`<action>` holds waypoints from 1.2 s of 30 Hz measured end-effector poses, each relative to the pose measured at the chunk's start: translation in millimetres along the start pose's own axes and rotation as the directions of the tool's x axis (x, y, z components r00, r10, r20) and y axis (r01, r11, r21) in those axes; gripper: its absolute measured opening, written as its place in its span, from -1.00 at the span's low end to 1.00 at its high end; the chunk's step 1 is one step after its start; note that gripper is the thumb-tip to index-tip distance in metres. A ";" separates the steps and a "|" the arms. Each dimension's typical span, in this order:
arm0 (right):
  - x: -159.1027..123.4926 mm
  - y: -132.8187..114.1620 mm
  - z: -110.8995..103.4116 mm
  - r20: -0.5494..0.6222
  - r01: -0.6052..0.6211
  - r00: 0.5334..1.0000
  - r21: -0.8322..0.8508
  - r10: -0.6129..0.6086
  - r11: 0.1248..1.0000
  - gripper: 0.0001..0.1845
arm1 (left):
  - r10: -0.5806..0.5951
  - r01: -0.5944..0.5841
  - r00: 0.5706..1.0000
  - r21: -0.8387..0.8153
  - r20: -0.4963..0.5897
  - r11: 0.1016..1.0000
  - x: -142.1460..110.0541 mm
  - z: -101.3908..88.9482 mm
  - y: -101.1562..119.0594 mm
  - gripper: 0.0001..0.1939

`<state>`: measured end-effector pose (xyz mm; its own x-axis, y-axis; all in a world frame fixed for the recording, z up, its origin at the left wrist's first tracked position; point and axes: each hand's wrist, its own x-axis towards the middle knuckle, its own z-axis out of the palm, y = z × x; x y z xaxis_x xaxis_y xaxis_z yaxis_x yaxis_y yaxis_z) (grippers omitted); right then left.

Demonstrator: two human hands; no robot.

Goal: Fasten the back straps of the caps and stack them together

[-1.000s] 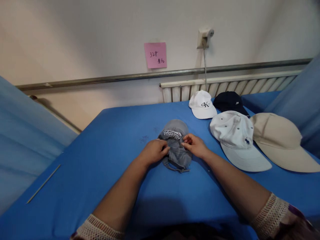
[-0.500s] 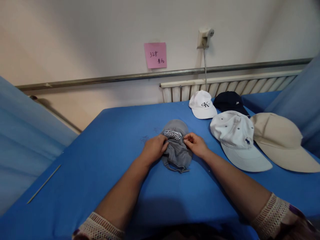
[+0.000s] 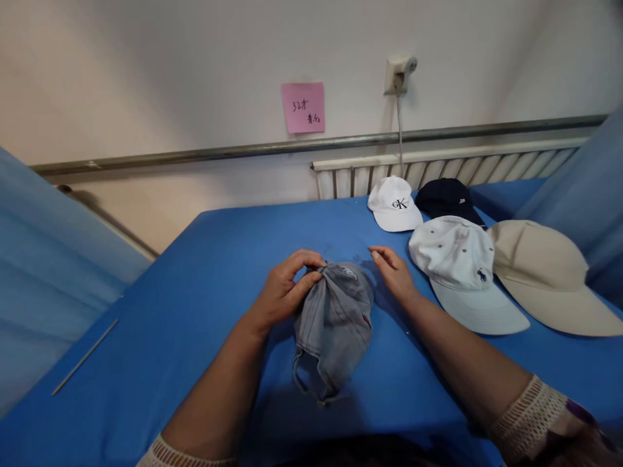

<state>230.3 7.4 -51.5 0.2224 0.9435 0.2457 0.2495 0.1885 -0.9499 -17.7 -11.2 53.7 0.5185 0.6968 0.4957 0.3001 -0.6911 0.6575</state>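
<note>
A grey baseball cap [image 3: 335, 324] hangs from my left hand [image 3: 287, 285], whose thumb and fingers pinch its crown near the white lettering. Its back strap and the opening above it face me, low in the view. The brim is mostly hidden behind the crown. My right hand [image 3: 394, 275] is just to the right of the cap, apart from it, with nothing in it and its fingers partly extended.
On the right of the blue-covered table [image 3: 204, 259] lie a white cap [image 3: 392, 201], a dark navy cap [image 3: 448, 198], a pale cap with a small emblem [image 3: 452, 253] and a beige cap [image 3: 540, 259]. A thin stick [image 3: 85, 357] lies at left. Behind runs a radiator [image 3: 428, 170].
The grey cap has been lifted and tilted, its strap end swinging toward me. My right hand has let go of it, while my left keeps its pinch.
</note>
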 end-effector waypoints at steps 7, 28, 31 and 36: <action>-8.3 -1.2 2.0 0.376 -0.185 0.920 0.163 0.113 0.969 -0.44 | -0.184 0.212 0.977 -0.482 0.105 0.850 -5.2 1.3 8.5 -0.89; -28.3 -30.1 20.8 0.697 -0.167 0.713 0.279 -0.080 0.946 -0.58 | -0.086 0.195 0.956 -0.389 0.281 0.900 19.3 -4.4 47.8 -0.75; -28.2 -24.8 23.4 0.750 -0.369 0.660 0.276 0.040 0.888 -0.75 | -0.006 0.121 0.927 -0.282 0.376 0.952 31.2 -9.8 61.4 -0.80; -18.6 -13.6 16.8 0.649 -0.614 0.699 0.332 0.299 0.716 -0.75 | 0.093 -0.207 0.904 0.239 0.418 0.949 44.3 -30.1 64.5 -0.81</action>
<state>206.9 -8.1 -46.4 -0.3814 0.8932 -0.2381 -0.2710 -0.3543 -0.8950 0.5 -19.1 135.2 0.8309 0.4856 0.2718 0.3683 -0.8460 0.3855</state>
